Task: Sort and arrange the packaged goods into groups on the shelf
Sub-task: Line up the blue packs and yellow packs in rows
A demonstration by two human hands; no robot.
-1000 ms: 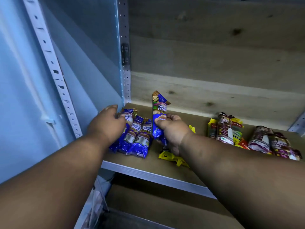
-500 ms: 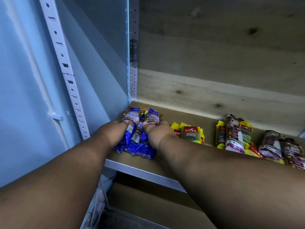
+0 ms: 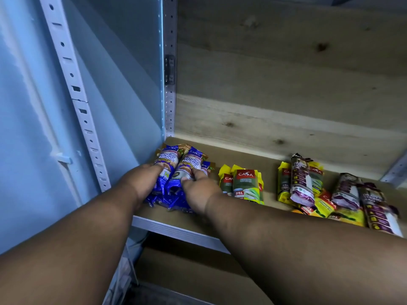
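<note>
Several blue packs (image 3: 187,164) lie bunched in the shelf's (image 3: 271,170) left corner. My left hand (image 3: 141,183) presses on the pile's left side, fingers on a blue pack. On the pile's right side my right hand (image 3: 199,190) has its fingers curled over another blue pack. To the right lie yellow-green packs (image 3: 246,186). Further right a mixed heap holds more yellow packs (image 3: 284,186) and purple-white packs (image 3: 301,183), with other purple-white packs (image 3: 348,190) beside it.
A pale blue side panel (image 3: 123,89) with a perforated metal upright (image 3: 169,62) closes the shelf on the left. Wooden boards (image 3: 286,73) form the back. A metal front edge (image 3: 176,232) runs below my wrists, with a lower shelf (image 3: 187,271) underneath.
A second ago my right hand held one blue pack upright. That pack now lies on the blue pile, and both hands have closed in around the pile.
</note>
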